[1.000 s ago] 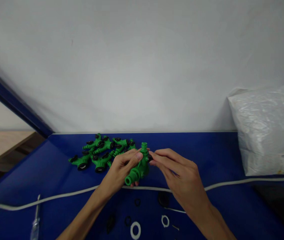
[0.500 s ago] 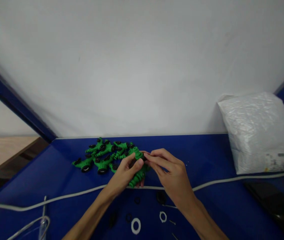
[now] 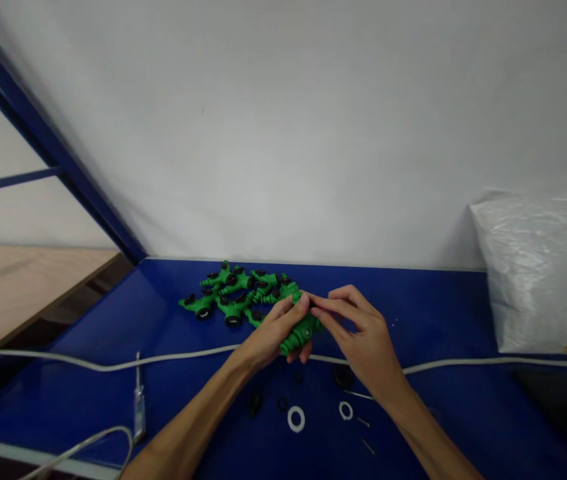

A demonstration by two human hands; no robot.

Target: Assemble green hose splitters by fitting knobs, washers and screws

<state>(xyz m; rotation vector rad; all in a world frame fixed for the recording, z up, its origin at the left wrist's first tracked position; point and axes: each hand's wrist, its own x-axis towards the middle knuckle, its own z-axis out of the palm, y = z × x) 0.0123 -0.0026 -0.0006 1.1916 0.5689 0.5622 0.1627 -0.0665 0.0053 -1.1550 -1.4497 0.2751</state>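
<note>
At the far left a screwdriver (image 3: pixel 138 399) lies on the blue tabletop (image 3: pixel 438 313), now fully in view and further toward the middle than a second ago, since the camera has swung left and a blue frame post (image 3: pixel 53 147) fills more of that side. A white cable (image 3: pixel 113 365) runs across the tabletop from left to right, passing under both forearms. Behind it, a heap of green fittings (image 3: pixel 233 297) with black caps sits near the wall, just left of the hands; it lies as before.

The left hand (image 3: pixel 276 330) wraps around a green fitting (image 3: pixel 300 332), its grip closed about the body with the thumb on top. The fitting is held just above the tabletop, in front of the heap, and now lies lower and more level than a second ago, when its top nozzle stood upright. The right hand (image 3: pixel 363 333) meets it from the right, thumb and forefinger pinched together at the fitting's upper end on a small dark part too small to make out; the other fingers are loosely curled.

Below the hands, white rings (image 3: pixel 296 419) and small black rings (image 3: pixel 282 403) lie scattered on the tabletop. At the far right a plastic bag (image 3: pixel 543 267) leans against the wall.
</note>
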